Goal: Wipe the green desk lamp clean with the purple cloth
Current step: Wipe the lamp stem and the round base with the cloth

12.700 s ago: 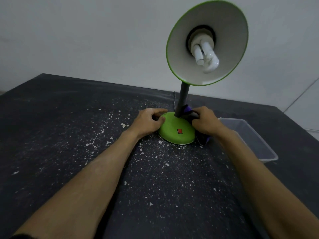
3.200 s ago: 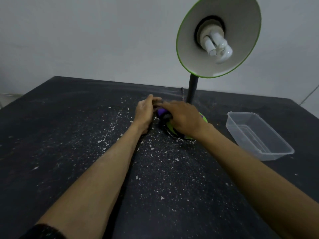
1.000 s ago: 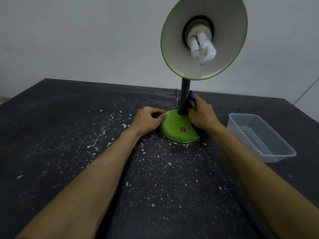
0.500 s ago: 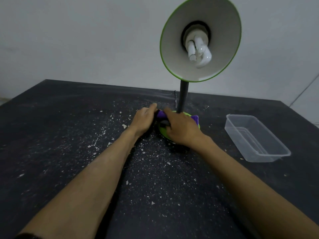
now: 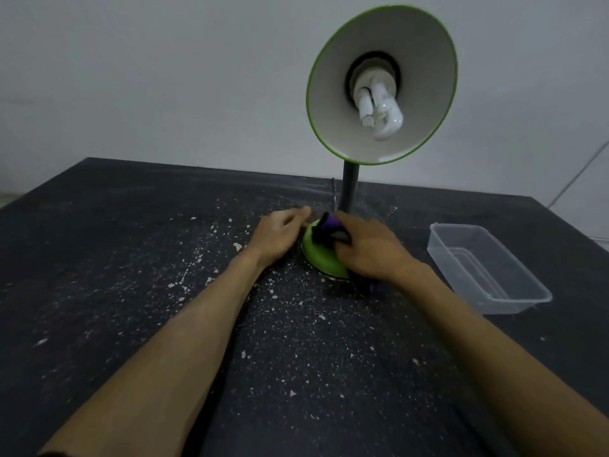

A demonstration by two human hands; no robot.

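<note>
As my right hand (image 5: pixel 370 250) clamps the purple cloth (image 5: pixel 329 227) on the lamp base (image 5: pixel 321 257), left hand (image 5: pixel 276 237) unreadable, I reckon the shade (image 5: pixel 415 44) remains

lamp (image 5: pixel 349 186) stands on the table (image 5: pixel 99 258), far middle. our left hand (image 5: pixel 275 237) lies just left of its base (image 5: pixel 321 258); our right hand (image 5: pixel 369 249) holds the cloth (image 5: pixel 329 227) on top of the base. tub (image 5: pixel 487 272) on the table, right of the lamp, apart.
</note>
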